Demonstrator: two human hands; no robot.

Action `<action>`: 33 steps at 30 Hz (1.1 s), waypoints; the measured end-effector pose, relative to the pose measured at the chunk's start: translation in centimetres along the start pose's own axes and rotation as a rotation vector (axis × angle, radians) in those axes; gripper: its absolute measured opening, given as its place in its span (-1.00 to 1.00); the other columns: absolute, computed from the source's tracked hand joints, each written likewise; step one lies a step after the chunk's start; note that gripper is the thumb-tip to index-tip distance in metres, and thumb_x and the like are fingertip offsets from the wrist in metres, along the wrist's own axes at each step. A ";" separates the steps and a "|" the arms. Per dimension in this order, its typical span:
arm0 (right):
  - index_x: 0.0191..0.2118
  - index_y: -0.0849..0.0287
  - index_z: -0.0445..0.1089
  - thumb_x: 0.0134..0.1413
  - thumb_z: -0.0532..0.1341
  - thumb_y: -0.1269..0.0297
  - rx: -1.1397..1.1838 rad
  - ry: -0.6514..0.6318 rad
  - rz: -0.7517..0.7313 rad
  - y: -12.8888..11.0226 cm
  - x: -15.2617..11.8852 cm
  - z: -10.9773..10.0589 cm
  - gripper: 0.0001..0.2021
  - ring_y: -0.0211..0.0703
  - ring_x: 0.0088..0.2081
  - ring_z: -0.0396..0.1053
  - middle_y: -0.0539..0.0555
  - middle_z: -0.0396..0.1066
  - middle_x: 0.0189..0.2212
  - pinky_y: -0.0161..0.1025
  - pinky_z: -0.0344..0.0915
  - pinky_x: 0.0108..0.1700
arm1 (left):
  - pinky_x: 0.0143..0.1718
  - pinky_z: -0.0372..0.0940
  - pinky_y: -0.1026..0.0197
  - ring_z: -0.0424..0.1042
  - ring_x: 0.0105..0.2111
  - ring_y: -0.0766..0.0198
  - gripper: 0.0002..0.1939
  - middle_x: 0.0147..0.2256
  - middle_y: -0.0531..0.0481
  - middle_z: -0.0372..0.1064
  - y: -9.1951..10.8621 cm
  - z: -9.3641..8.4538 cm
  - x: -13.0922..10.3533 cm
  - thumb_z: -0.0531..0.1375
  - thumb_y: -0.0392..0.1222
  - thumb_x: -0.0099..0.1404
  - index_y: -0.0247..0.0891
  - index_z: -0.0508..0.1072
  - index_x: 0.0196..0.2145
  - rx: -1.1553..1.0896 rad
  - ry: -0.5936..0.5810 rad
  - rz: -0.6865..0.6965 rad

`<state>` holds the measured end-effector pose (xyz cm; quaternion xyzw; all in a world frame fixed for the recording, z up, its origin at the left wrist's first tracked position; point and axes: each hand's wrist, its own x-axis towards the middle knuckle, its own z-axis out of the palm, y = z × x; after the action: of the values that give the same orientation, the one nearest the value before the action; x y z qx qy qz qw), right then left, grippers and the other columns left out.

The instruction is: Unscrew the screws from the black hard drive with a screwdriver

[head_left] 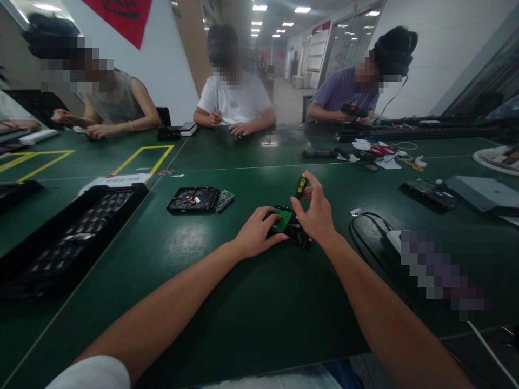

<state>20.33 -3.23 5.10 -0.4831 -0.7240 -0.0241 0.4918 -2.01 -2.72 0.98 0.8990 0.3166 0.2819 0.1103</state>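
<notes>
Probably risking a slip at this point: holding the screwdriver (301, 186) near upright above the black device (300, 235), with the tip too hidden and small to make out. Perhaps inviting a skid across the green circuit board (284, 220) by tilting the handle or pressing off-centre, so scratching the board or jabbing the left hand (257, 231) close by at 9 o'clock. Possibly also courting a spin of the whole device on the smooth table (243, 324), by twisting harder than a light brace allows. Perhaps tempting a snag, too, by swinging the right forearm out toward the black cable (371, 214) at 3 o'clock.

Placing the device at 12 o'clock from the body, between both hands. Bracing its 9 o'clock side with the left hand, laying fingers over the board and thumb along the near edge, closing only partway in a loose clamp. Gripping the screwdriver handle with the right hand (317, 216), pressing the thumb low and hooking the index finger over the top; hiding the lower fingers. Slanting the left forearm in from 8 o'clock, the right from 4 o'clock.
</notes>
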 end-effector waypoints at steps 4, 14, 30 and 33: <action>0.48 -0.10 -0.10 0.29 0.24 0.26 -0.017 0.010 0.007 0.1 0.1 0.0 -0.25 0.03 -0.11 0.50 0.16 0.34 0.24 0.16 0.52 0.03 | 0.24 0.32 -0.27 0.27 0.24 -0.15 -0.36 0.19 -0.31 0.28 -0.1 0.1 0.0 0.24 0.26 0.36 -0.22 0.39 0.20 -0.007 0.014 0.006; 0.49 -0.10 -0.12 0.27 0.22 0.33 0.038 -0.013 0.020 0.0 0.0 0.0 -0.22 0.03 -0.05 0.50 0.17 0.26 0.33 0.12 0.52 0.06 | 0.24 0.32 -0.29 0.26 0.25 -0.16 -0.36 0.21 -0.30 0.25 0.1 -0.1 0.0 0.21 0.28 0.38 -0.21 0.37 0.21 0.007 -0.009 0.001; 0.46 -0.11 -0.10 0.19 0.23 0.39 0.025 -0.006 0.017 0.1 0.0 0.0 -0.20 -0.01 -0.11 0.48 0.16 0.34 0.23 0.11 0.53 0.02 | 0.24 0.31 -0.28 0.27 0.25 -0.15 -0.36 0.21 -0.30 0.26 0.0 -0.1 0.0 0.21 0.28 0.38 -0.21 0.37 0.21 -0.002 -0.010 -0.003; 0.46 -0.12 -0.10 0.19 0.23 0.41 0.027 -0.008 0.020 0.2 0.0 0.1 -0.19 -0.03 -0.10 0.48 0.16 0.30 0.28 0.10 0.52 0.03 | 0.24 0.32 -0.28 0.27 0.25 -0.16 -0.36 0.21 -0.30 0.25 -0.1 0.1 0.0 0.21 0.28 0.37 -0.21 0.38 0.21 0.002 -0.007 -0.005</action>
<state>20.39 -3.13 4.95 -0.4838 -0.7213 -0.0074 0.4957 -2.05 -2.67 0.89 0.8993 0.3186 0.2781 0.1114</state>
